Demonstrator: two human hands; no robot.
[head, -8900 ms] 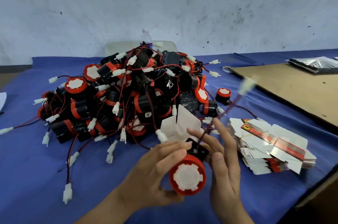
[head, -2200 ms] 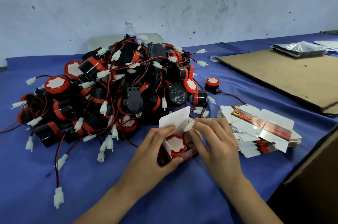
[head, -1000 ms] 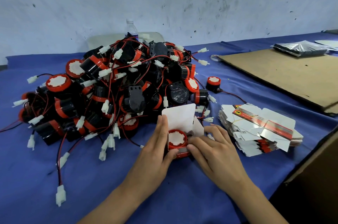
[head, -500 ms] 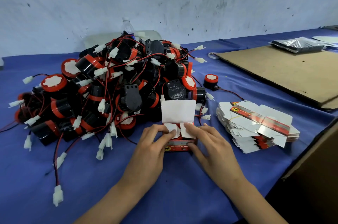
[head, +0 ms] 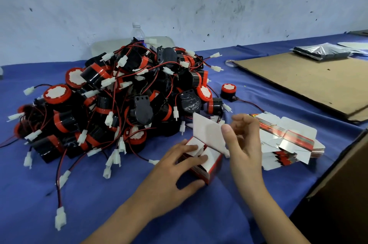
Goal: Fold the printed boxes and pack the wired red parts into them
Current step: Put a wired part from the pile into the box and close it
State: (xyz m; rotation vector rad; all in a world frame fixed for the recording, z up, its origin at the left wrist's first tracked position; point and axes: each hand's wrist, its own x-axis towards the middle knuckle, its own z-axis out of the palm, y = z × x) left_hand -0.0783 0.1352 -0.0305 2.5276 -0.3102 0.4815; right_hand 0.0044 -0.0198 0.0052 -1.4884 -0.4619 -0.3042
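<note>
A small printed red box (head: 207, 166) stands on the blue cloth in front of me. My left hand (head: 175, 174) grips it, fingers pressing the white side flaps down over the opening and thumb against its near corner. My right hand (head: 243, 144) pinches the box's large white lid flap (head: 209, 132), which stands raised and tilted. The part inside is hidden by the flaps. A big pile of black and red wired parts (head: 119, 100) with white plugs lies behind the box. A stack of flat printed boxes (head: 286, 140) lies to the right.
One loose red part (head: 228, 91) sits right of the pile. A brown cardboard sheet (head: 310, 82) covers the far right, with a silver bag (head: 322, 53) behind it. A water bottle (head: 137, 33) stands behind the pile. A dark cardboard wall (head: 342, 194) rises at the near right edge.
The red part went into the box and the side flaps were folded down. The box has turned, and my right hand has lifted from the side flaps to the lid flap.
</note>
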